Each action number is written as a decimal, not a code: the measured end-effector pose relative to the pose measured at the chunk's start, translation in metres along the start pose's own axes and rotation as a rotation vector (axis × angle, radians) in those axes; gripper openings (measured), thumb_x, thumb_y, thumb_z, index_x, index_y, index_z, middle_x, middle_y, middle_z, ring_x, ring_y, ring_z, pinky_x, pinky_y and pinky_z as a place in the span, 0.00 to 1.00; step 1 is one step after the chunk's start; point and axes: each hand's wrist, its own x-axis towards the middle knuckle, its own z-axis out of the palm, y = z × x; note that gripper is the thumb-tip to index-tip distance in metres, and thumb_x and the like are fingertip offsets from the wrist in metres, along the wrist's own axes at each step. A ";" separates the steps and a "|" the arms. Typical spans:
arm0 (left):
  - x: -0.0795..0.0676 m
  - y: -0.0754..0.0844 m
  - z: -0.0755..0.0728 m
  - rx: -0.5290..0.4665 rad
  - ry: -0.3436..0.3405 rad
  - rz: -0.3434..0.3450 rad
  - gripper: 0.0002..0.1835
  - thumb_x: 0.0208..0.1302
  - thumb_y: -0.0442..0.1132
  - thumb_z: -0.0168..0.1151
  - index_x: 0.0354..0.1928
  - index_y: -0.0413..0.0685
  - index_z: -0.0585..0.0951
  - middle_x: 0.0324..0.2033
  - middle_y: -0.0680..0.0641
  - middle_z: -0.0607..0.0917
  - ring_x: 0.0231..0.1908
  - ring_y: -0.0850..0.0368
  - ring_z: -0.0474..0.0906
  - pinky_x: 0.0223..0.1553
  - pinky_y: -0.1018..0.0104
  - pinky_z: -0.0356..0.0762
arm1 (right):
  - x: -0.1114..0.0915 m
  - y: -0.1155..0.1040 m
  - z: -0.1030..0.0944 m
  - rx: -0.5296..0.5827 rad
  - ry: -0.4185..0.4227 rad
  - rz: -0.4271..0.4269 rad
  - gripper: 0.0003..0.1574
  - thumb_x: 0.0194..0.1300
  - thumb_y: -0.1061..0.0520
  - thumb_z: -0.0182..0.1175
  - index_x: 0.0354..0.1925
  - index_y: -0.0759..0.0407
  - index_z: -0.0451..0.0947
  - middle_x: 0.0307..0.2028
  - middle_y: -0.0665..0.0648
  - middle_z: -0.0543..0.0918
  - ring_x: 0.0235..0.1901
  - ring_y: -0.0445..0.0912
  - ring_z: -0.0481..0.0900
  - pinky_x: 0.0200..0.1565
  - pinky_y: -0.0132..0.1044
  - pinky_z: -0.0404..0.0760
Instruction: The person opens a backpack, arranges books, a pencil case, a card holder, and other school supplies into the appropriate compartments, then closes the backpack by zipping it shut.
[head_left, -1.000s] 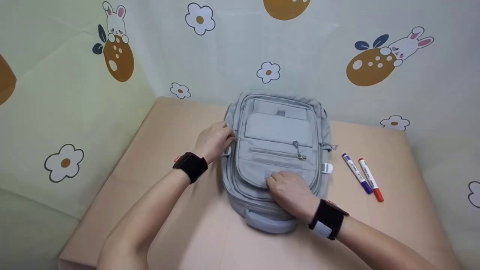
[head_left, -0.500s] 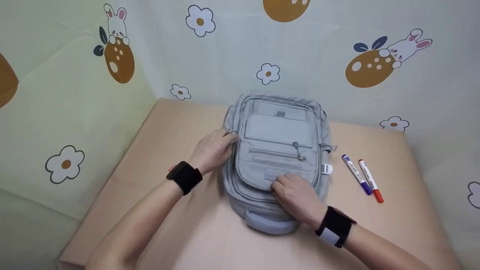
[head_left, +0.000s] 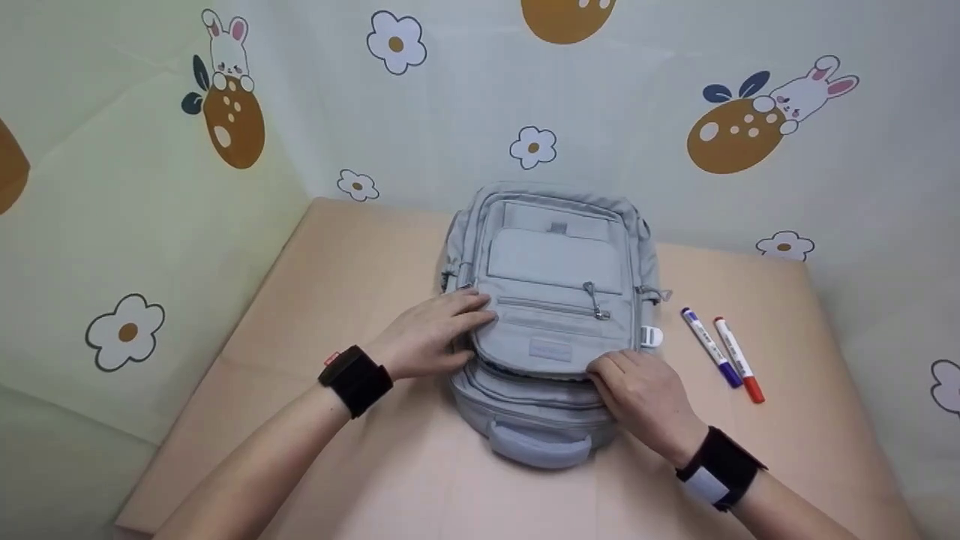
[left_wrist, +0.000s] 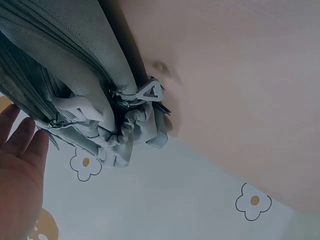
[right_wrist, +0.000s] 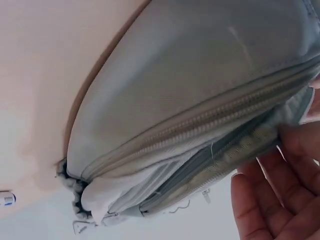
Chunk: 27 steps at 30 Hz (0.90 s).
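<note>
A grey backpack (head_left: 555,262) lies on its back on the table, its top handle (head_left: 540,446) toward the near side. The unzipped edge of its front pocket flap (head_left: 536,367) gapes a little. My left hand (head_left: 424,334) lies at the flap's left edge, fingers extended over it; the left wrist view shows the fingertips (left_wrist: 35,130) beside a zipper pull (left_wrist: 56,123). My right hand (head_left: 645,397) pinches the flap's near right edge. In the right wrist view, the thumb (right_wrist: 300,140) is on the inner side and the fingers are outside.
Two markers, one with a purple cap (head_left: 711,347) and one with a red cap (head_left: 739,360), lie right of the backpack. A pale patterned cloth wall (head_left: 450,112) stands behind the table (head_left: 300,300). A white strap buckle (head_left: 651,337) sticks out at the bag's right side.
My left hand has moved from the side zipper nearer to me and its fingers have straightened. My right hand has shifted right along the flap, whose near edge now stands open.
</note>
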 end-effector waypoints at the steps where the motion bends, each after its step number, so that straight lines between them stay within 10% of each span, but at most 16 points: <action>1: 0.001 0.000 0.000 -0.001 -0.010 -0.005 0.36 0.63 0.44 0.71 0.72 0.46 0.73 0.72 0.39 0.69 0.74 0.43 0.61 0.73 0.49 0.57 | 0.002 0.001 -0.002 -0.006 0.011 0.002 0.04 0.70 0.58 0.59 0.39 0.57 0.80 0.33 0.49 0.84 0.31 0.46 0.82 0.30 0.43 0.80; 13: 0.035 -0.002 -0.012 -0.096 0.113 -0.017 0.28 0.64 0.31 0.67 0.67 0.47 0.78 0.67 0.46 0.78 0.69 0.48 0.70 0.69 0.53 0.65 | 0.041 0.020 -0.042 0.036 0.125 0.089 0.09 0.66 0.62 0.68 0.45 0.61 0.82 0.33 0.54 0.85 0.29 0.47 0.82 0.29 0.41 0.80; 27: 0.080 0.004 -0.035 -0.349 0.277 -0.336 0.10 0.75 0.37 0.59 0.50 0.45 0.86 0.44 0.49 0.88 0.40 0.57 0.80 0.47 0.59 0.78 | 0.073 0.051 -0.055 0.130 0.199 0.265 0.08 0.67 0.63 0.68 0.45 0.61 0.85 0.37 0.55 0.87 0.36 0.45 0.83 0.36 0.35 0.77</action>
